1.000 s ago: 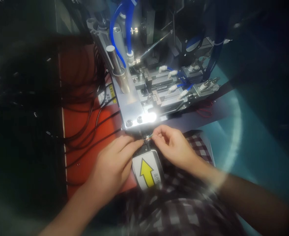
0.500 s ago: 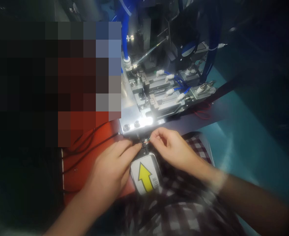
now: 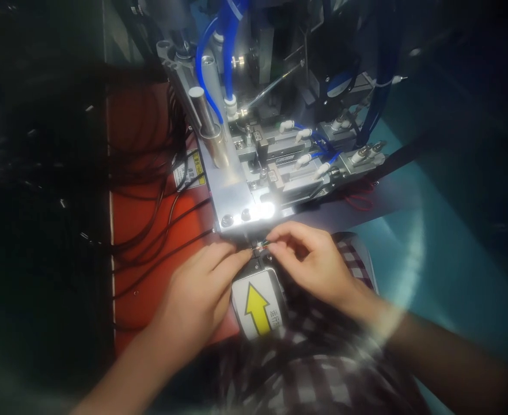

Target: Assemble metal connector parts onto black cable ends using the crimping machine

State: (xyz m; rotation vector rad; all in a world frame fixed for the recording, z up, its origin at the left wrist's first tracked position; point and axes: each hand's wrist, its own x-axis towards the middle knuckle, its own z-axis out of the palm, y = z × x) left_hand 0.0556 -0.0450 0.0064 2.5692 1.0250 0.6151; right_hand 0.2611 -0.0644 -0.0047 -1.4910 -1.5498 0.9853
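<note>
My right hand [image 3: 312, 259] pinches thin coloured wires [image 3: 266, 245] between thumb and forefinger. Those wires run to a tiny pale connector [image 3: 260, 246] at the front of the machine. From the other side, my left hand [image 3: 206, 282] reaches in with its fingers bent and pressed together, the tips at a dark metal fixture [image 3: 256, 261] beside the connector. What the left fingertips grip is too small to make out. Just below the fixture is a white plate with a yellow arrow [image 3: 257, 308].
A bright metal machine block [image 3: 232, 199] with bolts and a round post [image 3: 204, 115] stands ahead. Blue air hoses [image 3: 228, 57] and white fittings [image 3: 304, 160] lie behind it. Black cables [image 3: 163, 230] cross the red surface [image 3: 141, 305] at left. Checked cloth [image 3: 314, 380] is below.
The machine and both hands sit slightly farther right in view. My right hand's fingers have shifted a little at the wires. My left hand stays by the fixture.
</note>
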